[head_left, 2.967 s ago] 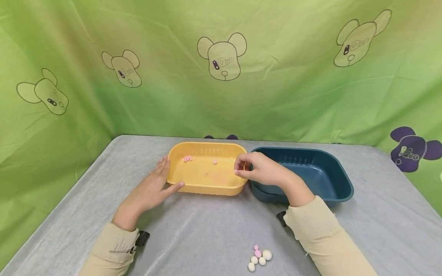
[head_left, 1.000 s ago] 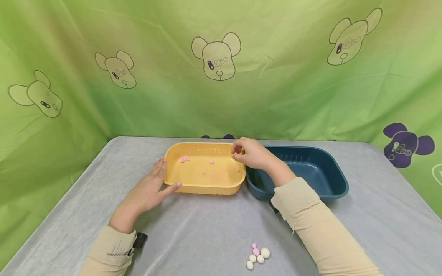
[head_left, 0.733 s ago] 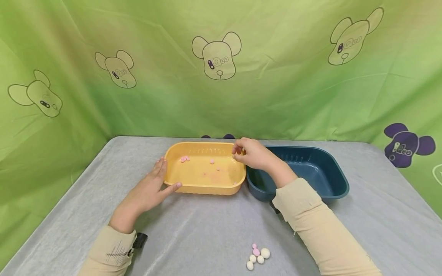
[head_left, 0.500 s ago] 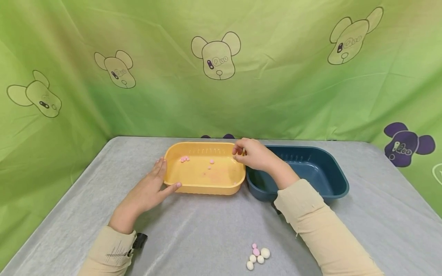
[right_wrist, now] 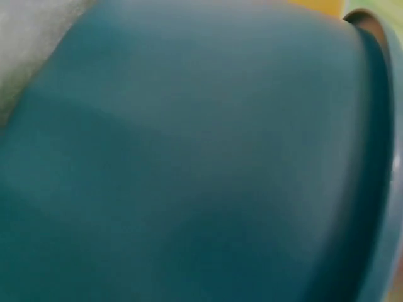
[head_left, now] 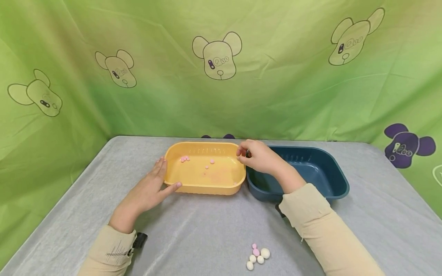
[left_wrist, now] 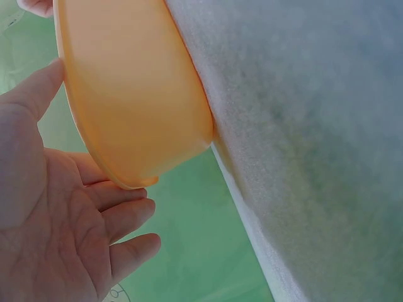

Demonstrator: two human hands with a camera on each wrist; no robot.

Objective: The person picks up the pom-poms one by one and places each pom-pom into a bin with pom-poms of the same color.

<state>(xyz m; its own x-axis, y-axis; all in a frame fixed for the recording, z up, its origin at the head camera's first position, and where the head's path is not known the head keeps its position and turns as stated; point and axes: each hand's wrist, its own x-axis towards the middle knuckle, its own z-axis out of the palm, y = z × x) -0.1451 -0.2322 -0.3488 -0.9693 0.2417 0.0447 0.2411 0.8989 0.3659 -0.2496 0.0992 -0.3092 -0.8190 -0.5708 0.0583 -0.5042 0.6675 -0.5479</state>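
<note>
A yellow plastic basin [head_left: 203,189] stands on the grey cloth. My left hand [head_left: 149,191] rests against its left end, fingers straight, thumb on the near rim. In the left wrist view the hand touches the basin's rim, palm toward the camera. Over the basin's right rim hovers my right hand [head_left: 259,156], fingers curled, thumb and index tips close together. Nothing shows between those fingertips; the inside of the curl is hidden. Several small pink balls [head_left: 185,158] lie clustered in the basin. Two others, a larger ball [head_left: 212,161] and a smaller ball [head_left: 206,167], lie near its middle.
A dark teal basin [head_left: 315,174] stands against the yellow one on the right, under my right forearm; its wall [right_wrist: 189,145] fills the right wrist view. Several white balls [head_left: 260,259] and two pink balls [head_left: 255,252] lie near the table's front. A green curtain [head_left: 221,107] hangs behind.
A small pink ball has appeared by the yellow basin's right end and rolled left to its middle. My right hand has drawn slightly right. The left hand stays on the rim.
</note>
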